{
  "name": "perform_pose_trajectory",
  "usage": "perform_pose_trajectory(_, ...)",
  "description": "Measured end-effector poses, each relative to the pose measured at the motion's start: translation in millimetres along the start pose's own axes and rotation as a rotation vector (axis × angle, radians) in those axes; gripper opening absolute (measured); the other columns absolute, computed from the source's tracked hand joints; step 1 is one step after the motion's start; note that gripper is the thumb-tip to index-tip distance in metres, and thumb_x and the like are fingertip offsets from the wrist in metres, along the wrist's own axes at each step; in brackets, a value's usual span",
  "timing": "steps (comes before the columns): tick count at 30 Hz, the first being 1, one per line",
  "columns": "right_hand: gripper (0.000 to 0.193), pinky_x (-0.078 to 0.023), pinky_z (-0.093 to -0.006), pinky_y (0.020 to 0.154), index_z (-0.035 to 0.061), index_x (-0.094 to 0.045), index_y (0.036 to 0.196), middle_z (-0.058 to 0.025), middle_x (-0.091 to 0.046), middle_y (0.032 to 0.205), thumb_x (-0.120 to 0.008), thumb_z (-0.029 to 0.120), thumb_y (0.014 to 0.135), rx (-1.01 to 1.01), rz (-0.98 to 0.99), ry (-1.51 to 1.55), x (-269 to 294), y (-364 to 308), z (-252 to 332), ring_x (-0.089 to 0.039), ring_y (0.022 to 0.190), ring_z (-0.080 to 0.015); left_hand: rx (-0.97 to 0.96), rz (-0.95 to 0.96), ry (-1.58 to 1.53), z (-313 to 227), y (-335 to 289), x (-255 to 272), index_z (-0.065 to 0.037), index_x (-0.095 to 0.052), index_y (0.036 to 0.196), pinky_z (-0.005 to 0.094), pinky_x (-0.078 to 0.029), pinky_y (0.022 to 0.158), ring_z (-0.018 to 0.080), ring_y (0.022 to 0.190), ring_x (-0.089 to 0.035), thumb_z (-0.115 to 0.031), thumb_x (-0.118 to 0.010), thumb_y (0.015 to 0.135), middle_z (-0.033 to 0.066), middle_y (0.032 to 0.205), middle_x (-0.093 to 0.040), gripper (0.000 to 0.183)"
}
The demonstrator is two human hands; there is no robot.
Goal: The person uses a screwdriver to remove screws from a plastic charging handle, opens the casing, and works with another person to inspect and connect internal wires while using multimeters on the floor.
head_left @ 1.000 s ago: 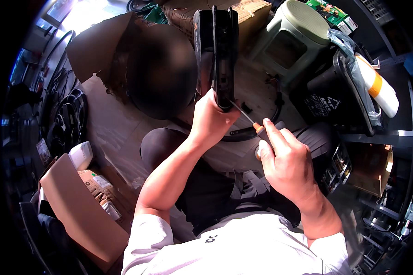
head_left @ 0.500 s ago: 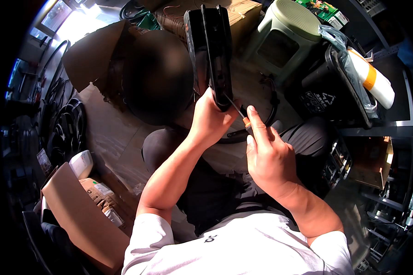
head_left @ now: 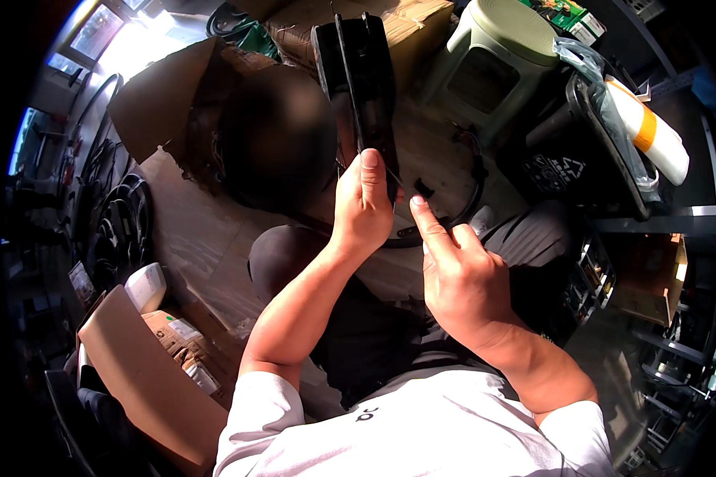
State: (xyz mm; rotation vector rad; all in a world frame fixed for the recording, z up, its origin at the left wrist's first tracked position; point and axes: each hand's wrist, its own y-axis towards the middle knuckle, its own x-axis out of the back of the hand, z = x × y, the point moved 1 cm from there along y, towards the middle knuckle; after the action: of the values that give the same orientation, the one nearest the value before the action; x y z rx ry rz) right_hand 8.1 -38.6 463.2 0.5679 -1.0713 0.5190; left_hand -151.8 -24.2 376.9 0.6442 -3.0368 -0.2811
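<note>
The left hand stays clamped round the flat black plastic casing, while the right hand — no thin tool visible now — has moved closer, forefinger extended beside its lower edge.

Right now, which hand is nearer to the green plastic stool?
The right hand. It is below the green stool, slightly left; the left hand, gripping the black flat device, is farther left.

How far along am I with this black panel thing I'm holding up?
Done: the flat black device is lifted upright off the lap, gripped at its lower edge by the left hand. In hand: the right hand points its forefinger at that lower edge, close by or touching; any tool it holds is hidden. Left: the two black slabs look joined along the edge, so no opening shows yet.
</note>
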Motion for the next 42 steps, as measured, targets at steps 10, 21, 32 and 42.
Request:
perform_pose_trajectory(10, 0.052, -0.05, -0.0336, 0.042, 0.0109, -0.062, 0.133, -0.0068, -0.047, 0.067, -0.065, 0.004, 0.082, 0.087, -0.005, -0.028, 11, 3, -8, -0.056, 0.044, -0.0208, 0.042, -0.022, 0.0, 0, 1, 0, -0.003, -0.057, 0.081, 0.0266, -0.044, 0.06, 0.0116, 0.061, -0.054, -0.06, -0.021, 0.103, 0.0027, 0.068, -0.058, 0.071)
perform_pose_trajectory(21, 0.05, -0.048, -0.0339, 0.041, 0.0093, -0.063, 0.132, -0.0076, -0.047, 0.067, -0.064, 0.002, 0.083, 0.131, -0.004, -0.012, 39, 19, -6, -0.055, 0.044, -0.0201, -0.079, -0.009, -0.021, 11, -1, 5, -0.004, -0.051, 0.083, 0.027, -0.041, 0.057, 0.0112, 0.062, -0.052, -0.055, -0.025, 0.104, 0.0028, 0.068, -0.054, 0.061)
perform_pose_trajectory(32, 0.058, -0.048, -0.0347, 0.047, 0.013, -0.064, 0.131, -0.0067, -0.047, 0.067, -0.069, 0.002, 0.074, 0.106, 0.067, -0.198, 55, 27, 3, -0.055, 0.05, -0.0218, -0.189, -0.003, 0.027, 5, -1, 2, -0.003, -0.052, 0.083, 0.0261, -0.04, 0.054, 0.0097, 0.061, -0.049, -0.053, -0.031, 0.104, 0.0012, 0.069, -0.05, 0.058)
perform_pose_trajectory(42, 0.055, -0.045, -0.0333, 0.043, 0.0149, -0.064, 0.132, -0.0055, -0.046, 0.069, -0.066, 0.004, 0.078, 0.134, 0.04, -0.322, 51, 24, 8, -0.054, 0.047, -0.0191, -0.133, 0.044, 0.125, 8, -1, 4, 0.0, -0.06, 0.083, 0.0257, -0.048, 0.06, 0.0123, 0.066, -0.062, -0.063, -0.022, 0.1, 0.0052, 0.072, -0.066, 0.075)
